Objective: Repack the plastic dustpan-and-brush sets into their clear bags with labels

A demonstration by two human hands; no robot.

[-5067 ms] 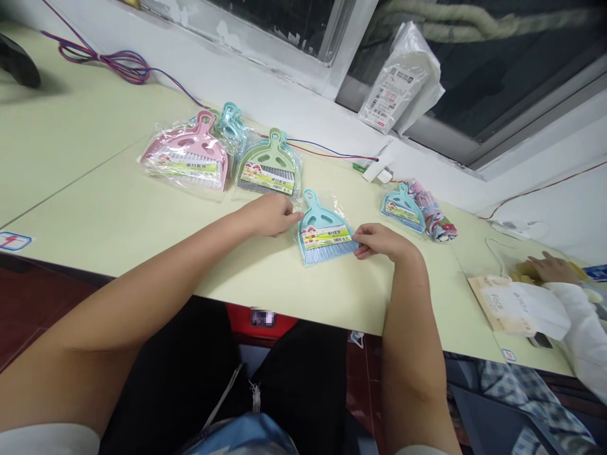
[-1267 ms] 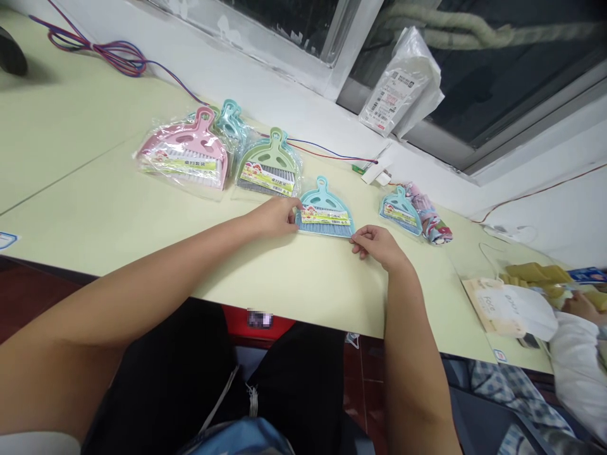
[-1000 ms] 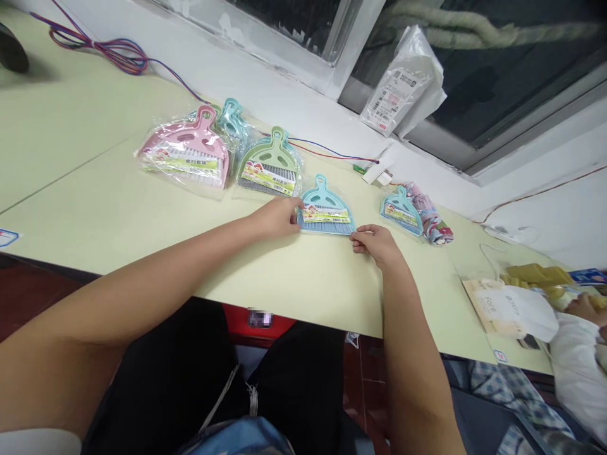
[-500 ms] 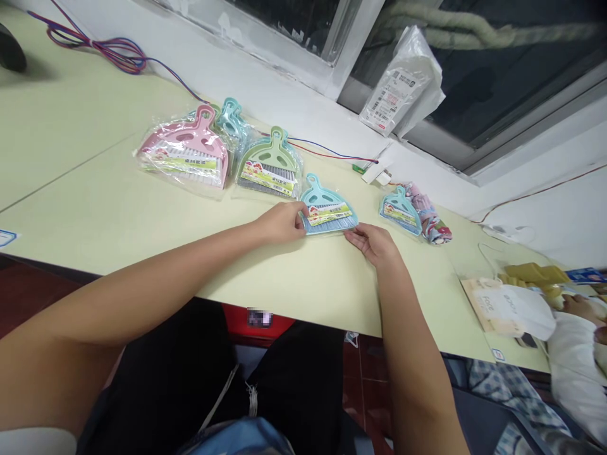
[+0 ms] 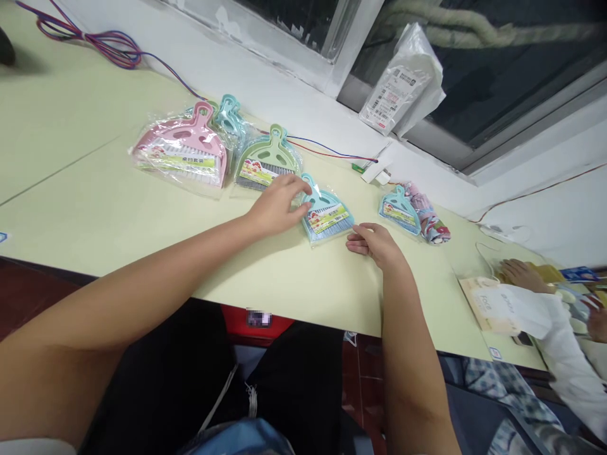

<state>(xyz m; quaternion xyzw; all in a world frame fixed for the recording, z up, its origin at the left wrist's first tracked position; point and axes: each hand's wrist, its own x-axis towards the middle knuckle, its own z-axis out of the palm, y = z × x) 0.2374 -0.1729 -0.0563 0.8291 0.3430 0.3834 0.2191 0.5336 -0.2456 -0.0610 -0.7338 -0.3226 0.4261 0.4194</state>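
Note:
A light-blue dustpan and brush set (image 5: 328,218), in clear wrapping with a printed label, lies between my hands on the pale table. My left hand (image 5: 282,205) is open at its left side, thumb and fingers apart beside the handle. The lower right corner of the set is at the fingertips of my right hand (image 5: 377,243), which appears to pinch it. Behind my left hand sits a wrapped green dustpan set (image 5: 268,148), partly covered by the fingers. Farther left is a pink dustpan set (image 5: 184,142), with another blue one (image 5: 231,117) behind it.
To the right, a smaller-looking blue dustpan set (image 5: 399,210) lies against a rolled patterned cloth bundle (image 5: 429,218). Coiled cables (image 5: 114,47) run along the wall. A plastic-wrapped package (image 5: 396,85) leans at the window. Another person's hand (image 5: 521,275) is at the far right.
My left hand has let go of the blue set's left edge and moved up toward its handle. The set has turned a little, its left end nearer me. My right hand stays at the corner.

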